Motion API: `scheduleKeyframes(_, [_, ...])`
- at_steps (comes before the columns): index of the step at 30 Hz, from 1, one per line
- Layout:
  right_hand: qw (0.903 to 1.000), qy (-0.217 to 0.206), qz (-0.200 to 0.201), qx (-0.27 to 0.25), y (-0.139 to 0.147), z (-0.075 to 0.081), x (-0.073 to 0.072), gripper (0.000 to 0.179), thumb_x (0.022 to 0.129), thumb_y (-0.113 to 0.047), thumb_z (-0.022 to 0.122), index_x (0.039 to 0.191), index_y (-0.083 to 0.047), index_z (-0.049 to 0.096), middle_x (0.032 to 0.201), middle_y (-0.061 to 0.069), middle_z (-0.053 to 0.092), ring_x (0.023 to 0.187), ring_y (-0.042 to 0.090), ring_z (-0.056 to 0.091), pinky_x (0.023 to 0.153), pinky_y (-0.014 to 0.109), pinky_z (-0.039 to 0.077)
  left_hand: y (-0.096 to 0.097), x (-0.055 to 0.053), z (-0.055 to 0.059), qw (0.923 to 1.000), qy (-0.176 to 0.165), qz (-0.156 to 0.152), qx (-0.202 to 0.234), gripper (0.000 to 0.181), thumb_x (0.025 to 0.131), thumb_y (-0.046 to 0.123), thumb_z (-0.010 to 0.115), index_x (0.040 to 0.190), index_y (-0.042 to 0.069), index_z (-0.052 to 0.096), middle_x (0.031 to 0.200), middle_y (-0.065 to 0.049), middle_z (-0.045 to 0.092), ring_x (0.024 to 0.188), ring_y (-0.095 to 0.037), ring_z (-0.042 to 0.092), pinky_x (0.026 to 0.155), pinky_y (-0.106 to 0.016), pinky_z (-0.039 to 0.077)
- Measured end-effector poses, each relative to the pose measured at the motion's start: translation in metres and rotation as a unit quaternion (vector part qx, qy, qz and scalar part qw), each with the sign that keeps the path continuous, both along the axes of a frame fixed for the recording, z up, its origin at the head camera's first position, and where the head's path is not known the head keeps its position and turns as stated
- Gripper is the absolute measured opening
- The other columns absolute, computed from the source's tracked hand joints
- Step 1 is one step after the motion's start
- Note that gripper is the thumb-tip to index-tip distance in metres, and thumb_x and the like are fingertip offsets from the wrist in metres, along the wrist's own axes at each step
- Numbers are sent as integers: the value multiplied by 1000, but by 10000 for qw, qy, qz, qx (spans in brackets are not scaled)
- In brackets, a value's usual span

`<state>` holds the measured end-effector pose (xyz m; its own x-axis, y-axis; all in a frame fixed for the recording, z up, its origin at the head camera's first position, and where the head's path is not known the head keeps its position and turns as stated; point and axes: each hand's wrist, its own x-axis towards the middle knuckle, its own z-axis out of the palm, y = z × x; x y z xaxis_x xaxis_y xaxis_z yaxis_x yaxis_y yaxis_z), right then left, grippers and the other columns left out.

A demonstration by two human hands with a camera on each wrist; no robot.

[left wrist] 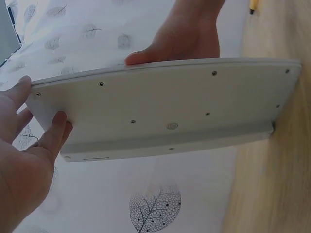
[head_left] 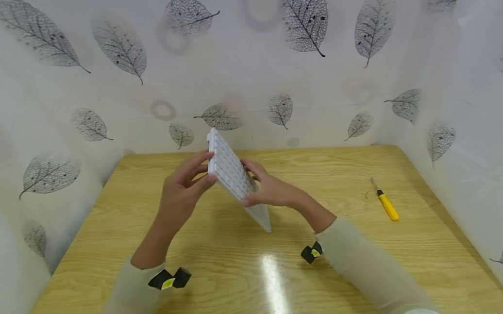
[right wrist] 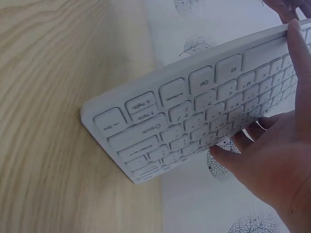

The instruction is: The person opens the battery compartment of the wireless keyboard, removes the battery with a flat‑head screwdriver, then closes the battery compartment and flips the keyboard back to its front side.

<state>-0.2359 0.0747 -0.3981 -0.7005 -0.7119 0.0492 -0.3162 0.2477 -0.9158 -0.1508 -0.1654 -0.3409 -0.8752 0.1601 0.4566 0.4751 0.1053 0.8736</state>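
Observation:
A white keyboard (head_left: 231, 170) is tilted steeply over the table, its left end raised. The keys (right wrist: 214, 109) face the right hand, and that end's corner appears to touch the wood. Several small screws dot the pale underside (left wrist: 155, 104), which the left wrist view takes in. My left hand (head_left: 181, 191) grips the raised end between thumb and fingers. Across the keyboard's width, my right hand (head_left: 275, 189) holds it with the thumb on the near long edge and fingers at the far one.
A screwdriver (head_left: 386, 203) with a yellow handle lies on the wooden table (head_left: 331, 171) at the right. Leaf-printed white sheeting (head_left: 246, 79) hangs behind the table and along both sides.

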Motion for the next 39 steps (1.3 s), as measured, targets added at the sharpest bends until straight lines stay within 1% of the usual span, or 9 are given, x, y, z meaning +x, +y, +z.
scheduleKeyframes(3, [9999,-61,22,151,-2,-6,0,137,60,-77,81,163,-25,7,165,7,8,147,30,22,117,55,29,-7,3,-3,10000,-42,60,38,48,97,1,64,143,8,55,149,-8,51,119,-14,63,94,-25,55])
scheduleKeyframes(8, [9984,85,-52,553,-2,-15,2,129,66,-54,84,163,-21,5,165,11,7,145,31,25,115,57,32,-19,8,-7,9994,-308,125,103,48,99,5,62,146,9,53,147,-7,53,122,-12,62,97,-22,52])
scheduleKeyframes(11, [9973,188,-106,699,-2,-20,3,126,69,-42,85,163,-17,5,165,13,9,145,32,26,115,57,32,-26,11,-10,9988,-436,237,-11,48,100,7,62,147,12,53,144,-5,56,121,-11,63,97,-21,52])
scheduleKeyframes(14, [9959,382,-139,806,-1,-25,2,124,70,-37,86,163,-15,7,165,14,12,144,32,27,115,56,33,-34,13,-13,9978,-563,340,-112,47,100,10,62,147,14,53,140,-4,60,119,-10,64,96,-20,52])
scheduleKeyframes(18, [9921,625,-160,1079,3,-34,1,125,70,-41,87,162,-13,8,164,15,16,145,31,28,117,53,31,-43,15,-17,9965,-756,347,-86,48,100,13,62,147,15,53,139,-1,61,118,-9,64,97,-20,51])
scheduleKeyframes(22, [9886,683,-148,1335,11,-43,0,126,72,-44,87,162,-9,6,165,17,16,148,33,25,120,54,26,-51,15,-22,9954,-911,267,109,48,101,13,61,148,12,51,138,-1,61,116,-10,65,97,-21,52])
scheduleKeyframes(26, [9847,701,-348,1558,20,-49,2,127,73,-46,87,162,-8,5,167,17,13,150,36,20,120,57,24,-55,14,-28,9944,-1014,282,81,48,101,14,61,148,11,51,138,-2,61,114,-11,65,97,-22,52])
scheduleKeyframes(31, [9793,741,-601,1788,34,-52,2,127,73,-48,87,161,-5,7,167,18,11,151,38,20,119,58,26,-55,11,-40,9922,-1208,302,7,49,100,16,64,147,10,53,139,-3,61,116,-11,64,96,-21,52])
scheduleKeyframes(39, [9726,687,-820,2064,64,-53,3,129,73,-50,87,161,-1,6,167,24,6,152,45,12,120,62,20,-49,4,-63,9856,-1676,207,-105,53,97,21,68,146,9,53,139,-4,61,114,-10,64,93,-20,53])
